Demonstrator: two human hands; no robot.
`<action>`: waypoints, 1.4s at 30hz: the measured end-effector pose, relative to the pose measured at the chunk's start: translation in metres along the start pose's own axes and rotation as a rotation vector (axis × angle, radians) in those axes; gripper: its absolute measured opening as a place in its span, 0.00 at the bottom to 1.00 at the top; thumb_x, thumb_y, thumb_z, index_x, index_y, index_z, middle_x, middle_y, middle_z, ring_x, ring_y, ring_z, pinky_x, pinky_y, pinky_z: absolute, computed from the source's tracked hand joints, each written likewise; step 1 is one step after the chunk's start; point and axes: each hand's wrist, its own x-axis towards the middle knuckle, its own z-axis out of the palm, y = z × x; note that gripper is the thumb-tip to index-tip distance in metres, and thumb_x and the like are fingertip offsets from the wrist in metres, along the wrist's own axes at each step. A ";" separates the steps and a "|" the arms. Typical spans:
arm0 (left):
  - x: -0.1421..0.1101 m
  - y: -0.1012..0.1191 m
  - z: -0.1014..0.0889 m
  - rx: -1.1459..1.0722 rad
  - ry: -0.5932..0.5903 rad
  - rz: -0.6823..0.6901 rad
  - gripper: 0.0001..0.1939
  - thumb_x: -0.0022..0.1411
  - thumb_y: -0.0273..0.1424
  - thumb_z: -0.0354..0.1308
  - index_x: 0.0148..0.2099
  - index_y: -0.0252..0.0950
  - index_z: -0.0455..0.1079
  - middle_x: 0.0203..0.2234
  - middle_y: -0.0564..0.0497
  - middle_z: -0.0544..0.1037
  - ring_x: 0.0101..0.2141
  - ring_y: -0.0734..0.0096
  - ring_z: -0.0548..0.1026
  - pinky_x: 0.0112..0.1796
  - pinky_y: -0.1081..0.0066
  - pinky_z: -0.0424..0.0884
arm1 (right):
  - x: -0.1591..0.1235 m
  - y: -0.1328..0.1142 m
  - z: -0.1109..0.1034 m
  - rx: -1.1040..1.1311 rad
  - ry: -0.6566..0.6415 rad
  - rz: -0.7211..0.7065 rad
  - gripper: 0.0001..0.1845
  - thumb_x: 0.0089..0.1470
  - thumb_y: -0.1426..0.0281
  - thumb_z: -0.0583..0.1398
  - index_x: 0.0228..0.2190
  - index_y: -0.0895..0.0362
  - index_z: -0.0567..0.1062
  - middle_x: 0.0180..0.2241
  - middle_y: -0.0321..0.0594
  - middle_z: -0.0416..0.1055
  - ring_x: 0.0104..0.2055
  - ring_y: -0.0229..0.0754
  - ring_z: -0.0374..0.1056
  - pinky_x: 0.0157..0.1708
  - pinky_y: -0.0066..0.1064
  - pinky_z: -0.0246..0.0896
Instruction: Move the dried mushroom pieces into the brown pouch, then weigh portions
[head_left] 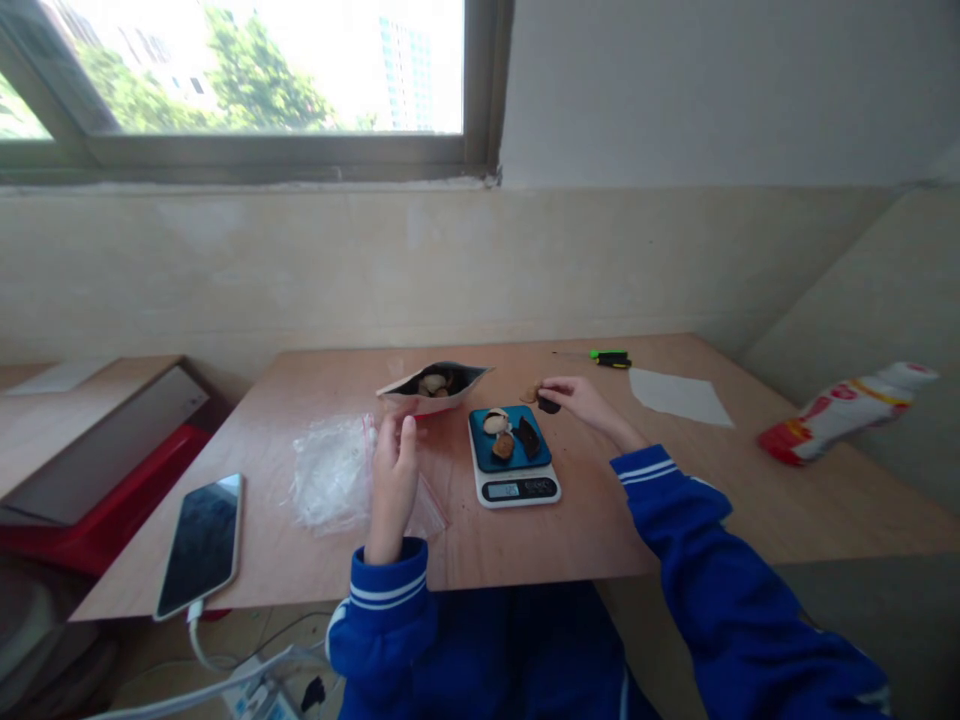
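My right hand (574, 398) pinches a dark dried piece (549, 406) just beyond the scale's right back corner. A thin tan piece (532, 392) shows at the same fingertips. On the blue plate of a small kitchen scale (482, 490) lie a pale hollow piece (495, 421), a brown lump (502, 446) and a dark curved piece (529, 438). My left hand (394, 470) is raised, thumb and fingers apart, in front of an open pouch (435, 406) with dried pieces (433, 384) inside. Whether it touches the pouch I cannot tell.
Clear plastic bags (330, 475) lie left of my left hand. A charging phone (202, 545) sits at the table's left edge. Toward the back right are screwdrivers (613, 360) and a white paper (679, 396). A red-and-white bottle (844, 412) is at the far right.
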 end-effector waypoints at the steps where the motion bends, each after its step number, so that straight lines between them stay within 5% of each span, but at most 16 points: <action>1: 0.000 -0.001 0.000 -0.007 -0.001 0.013 0.21 0.66 0.43 0.47 0.56 0.39 0.65 0.55 0.44 0.71 0.45 0.65 0.74 0.43 0.65 0.72 | 0.002 0.009 -0.002 -0.038 -0.020 0.008 0.20 0.42 0.55 0.65 0.28 0.60 0.78 0.30 0.44 0.77 0.32 0.41 0.69 0.36 0.34 0.65; 8: -0.003 -0.013 -0.004 0.000 -0.032 0.004 0.25 0.65 0.40 0.50 0.62 0.41 0.60 0.66 0.42 0.56 0.57 0.58 0.67 0.52 0.59 0.68 | 0.016 0.039 0.017 -0.115 -0.179 0.000 0.23 0.47 0.54 0.61 0.30 0.63 0.79 0.26 0.41 0.75 0.27 0.39 0.66 0.30 0.31 0.63; 15: -0.001 -0.014 -0.007 0.020 -0.036 0.002 0.26 0.65 0.39 0.50 0.64 0.39 0.58 0.67 0.40 0.51 0.64 0.54 0.56 0.53 0.60 0.68 | 0.021 0.052 0.014 -0.203 -0.229 -0.038 0.13 0.48 0.62 0.63 0.27 0.61 0.80 0.29 0.43 0.77 0.34 0.44 0.69 0.39 0.37 0.66; 18: 0.000 -0.017 -0.008 0.021 -0.025 0.012 0.26 0.65 0.39 0.50 0.63 0.40 0.58 0.66 0.41 0.54 0.65 0.56 0.53 0.54 0.60 0.66 | 0.017 0.055 0.007 -0.220 -0.200 -0.050 0.15 0.50 0.67 0.62 0.40 0.59 0.80 0.34 0.45 0.77 0.37 0.45 0.71 0.40 0.38 0.68; 22: 0.000 -0.019 -0.006 0.007 -0.024 0.027 0.27 0.65 0.39 0.50 0.65 0.43 0.56 0.66 0.44 0.55 0.63 0.58 0.58 0.54 0.60 0.67 | 0.011 0.058 0.000 -0.228 -0.128 -0.056 0.29 0.52 0.69 0.61 0.56 0.59 0.68 0.38 0.46 0.75 0.39 0.45 0.72 0.41 0.40 0.70; 32: -0.003 -0.021 -0.005 0.014 -0.050 -0.016 0.27 0.65 0.40 0.50 0.64 0.41 0.56 0.65 0.43 0.57 0.60 0.59 0.62 0.54 0.59 0.66 | 0.021 0.062 0.012 -0.198 -0.053 -0.088 0.15 0.52 0.72 0.62 0.44 0.59 0.76 0.42 0.47 0.76 0.42 0.44 0.72 0.45 0.40 0.70; 42: -0.011 -0.041 -0.008 0.010 -0.091 -0.101 0.26 0.64 0.42 0.49 0.62 0.39 0.58 0.62 0.40 0.61 0.50 0.59 0.73 0.49 0.57 0.70 | 0.033 0.062 0.042 -0.279 -0.044 -0.093 0.17 0.55 0.72 0.60 0.46 0.62 0.74 0.40 0.48 0.78 0.38 0.41 0.74 0.39 0.32 0.70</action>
